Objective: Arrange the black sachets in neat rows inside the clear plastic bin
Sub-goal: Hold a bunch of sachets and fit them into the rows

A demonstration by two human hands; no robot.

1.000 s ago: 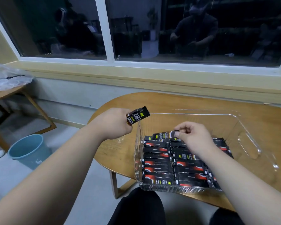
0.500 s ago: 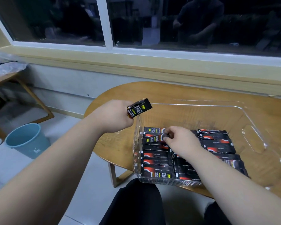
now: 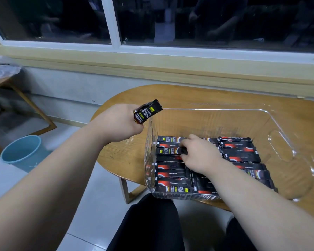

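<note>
Left hand [image 3: 120,122] grips spare sachets [image 3: 148,113]; right hand [image 3: 199,156] pinches one sachet [image 3: 168,151], probably light and limp, by its end inside the bin [image 3: 225,109].

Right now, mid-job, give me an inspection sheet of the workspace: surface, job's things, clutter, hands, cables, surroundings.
Surface: oval wooden table, carrying the bin at its near edge.
Job's things: clear plastic bin; black sachets with red markings lie flat in rows on its floor, far strip bare.
Clutter: nothing seen.
Hands: left hand grips a bundle of black sachets just outside the bin's far-left corner; right hand, inside the bin, pinches one yellow-labelled sachet in the left row.
Cables: nothing seen.
Surroundings: light blue plastic bucket on the floor at left; dark window behind.
</note>
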